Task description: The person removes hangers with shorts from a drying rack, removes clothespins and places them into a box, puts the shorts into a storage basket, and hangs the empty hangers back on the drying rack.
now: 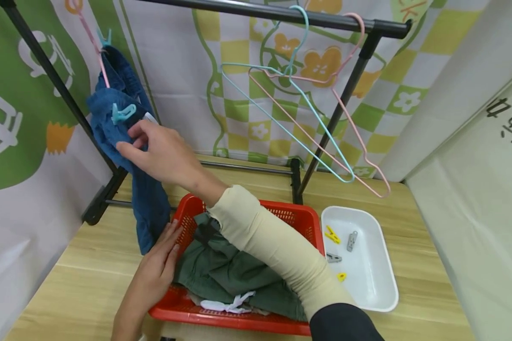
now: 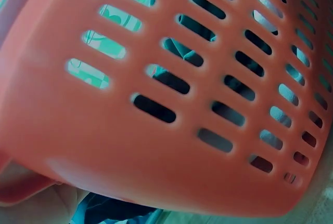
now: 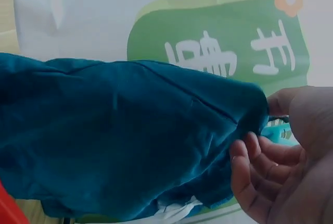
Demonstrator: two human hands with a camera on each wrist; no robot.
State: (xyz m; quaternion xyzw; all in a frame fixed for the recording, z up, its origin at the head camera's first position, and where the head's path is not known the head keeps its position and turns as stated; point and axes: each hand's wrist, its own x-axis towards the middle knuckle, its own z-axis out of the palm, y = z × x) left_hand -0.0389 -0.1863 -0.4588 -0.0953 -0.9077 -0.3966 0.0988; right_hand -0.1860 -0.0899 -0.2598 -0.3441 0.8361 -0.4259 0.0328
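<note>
Blue denim trousers (image 1: 147,203) hang at the left end of the rack from a pink hanger (image 1: 95,42). Two light-blue clothespins (image 1: 123,113) grip their waistband. My right hand (image 1: 160,149) is at the waistband, thumb and bent fingers apart; the right wrist view shows its fingertips against the edge of the denim (image 3: 125,130). My left hand (image 1: 155,270) rests with extended fingers along the left side of a red basket (image 1: 187,317), close to the trouser leg's lower end. Dark green clothing (image 1: 239,270) with a white drawstring lies inside the basket.
A black rack rail (image 1: 247,8) runs across the top. On its right side hang a light-blue hanger (image 1: 307,109) and a pink hanger (image 1: 350,111). A white tray (image 1: 371,279) with yellow and grey clothespins sits right of the basket. Printed curtains stand behind.
</note>
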